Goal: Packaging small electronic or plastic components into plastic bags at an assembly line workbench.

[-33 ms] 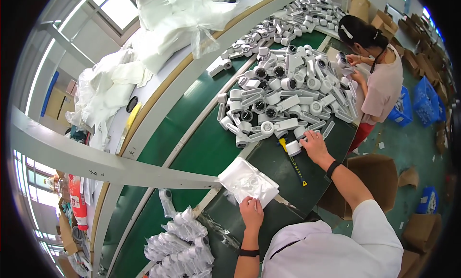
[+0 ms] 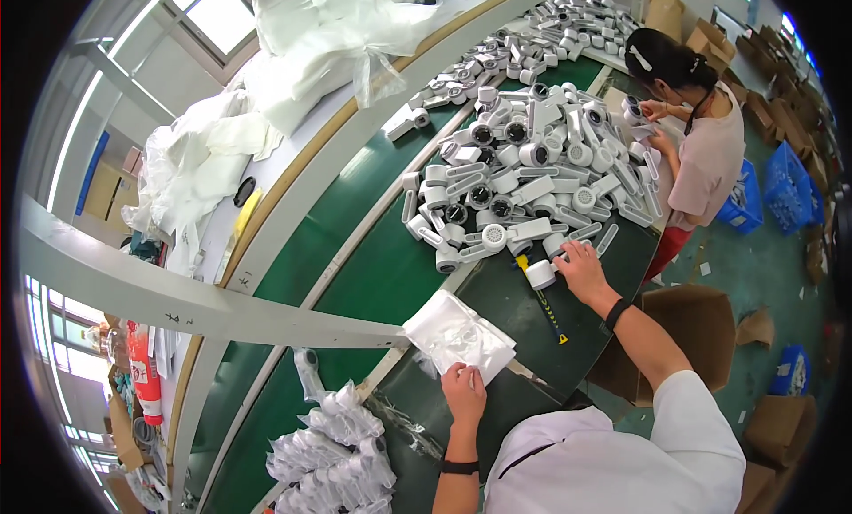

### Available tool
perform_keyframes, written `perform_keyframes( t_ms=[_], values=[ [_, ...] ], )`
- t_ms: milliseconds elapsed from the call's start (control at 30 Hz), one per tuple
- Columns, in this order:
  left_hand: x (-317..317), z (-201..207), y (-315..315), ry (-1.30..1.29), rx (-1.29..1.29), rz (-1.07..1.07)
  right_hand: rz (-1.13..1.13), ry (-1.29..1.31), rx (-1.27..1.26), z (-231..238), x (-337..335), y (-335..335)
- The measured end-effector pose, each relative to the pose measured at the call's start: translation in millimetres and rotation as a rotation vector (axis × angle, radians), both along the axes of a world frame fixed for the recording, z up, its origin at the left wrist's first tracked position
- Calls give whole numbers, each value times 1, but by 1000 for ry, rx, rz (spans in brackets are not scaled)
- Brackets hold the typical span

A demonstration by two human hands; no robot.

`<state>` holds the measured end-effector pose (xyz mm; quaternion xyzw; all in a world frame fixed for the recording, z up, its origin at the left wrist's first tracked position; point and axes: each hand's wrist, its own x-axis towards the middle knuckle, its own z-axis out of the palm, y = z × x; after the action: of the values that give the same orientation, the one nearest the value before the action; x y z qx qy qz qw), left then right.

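Note:
My right hand (image 2: 581, 272) is closed on a white handheld device with a round, drum-shaped head (image 2: 540, 274), at the near edge of a large pile of similar white and grey devices (image 2: 532, 172). Under that head runs a tool with a yellow and black handle (image 2: 554, 317); its far end reaches the pile. To the left lies a stack of clear plastic bags (image 2: 457, 335) on the dark green table. My left hand (image 2: 464, 390) pinches the near edge of the stack, its fingertips partly hidden. Devices wrapped in clear plastic (image 2: 333, 452) are heaped at the lower left.
A white metal beam (image 2: 222, 310) crosses from the left to beside the bags. A shelf with white plastic sheeting (image 2: 293, 79) runs along the far left. Another person (image 2: 710, 150) works at the pile's right. An open cardboard box (image 2: 688, 332) stands right of my arm.
The device's head in my right hand has shifted very slightly left. My left hand and the bags look unchanged.

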<state>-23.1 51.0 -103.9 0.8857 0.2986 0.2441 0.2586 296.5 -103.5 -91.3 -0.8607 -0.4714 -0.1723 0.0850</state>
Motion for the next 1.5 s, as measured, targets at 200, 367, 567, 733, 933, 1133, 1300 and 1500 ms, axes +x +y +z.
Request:
perform_keyframes(
  t_ms=[200,367,567,733,933,1133,1300,1500],
  values=[
    [6,30,-10,136,98,-265,32,438,97,40,-52,-11],
    [3,-1,-2,60,-26,-127,-22,1221,406,38,-121,-15],
    [9,-11,-4,268,83,49,-103,1716,618,25,-182,-21],
    [7,-14,-1,270,46,27,-152,1687,490,31,-201,-28],
    [10,-1,-9,151,35,31,-195,1626,432,41,-201,-31],
    [11,11,-18,24,171,58,-194,1597,471,44,-205,-28],
    [8,13,-19,-12,-108,149,-197,1620,428,47,-209,-25],
    [7,24,-9,-443,-936,314,-119,1436,494,41,-210,-22]
  ],
)
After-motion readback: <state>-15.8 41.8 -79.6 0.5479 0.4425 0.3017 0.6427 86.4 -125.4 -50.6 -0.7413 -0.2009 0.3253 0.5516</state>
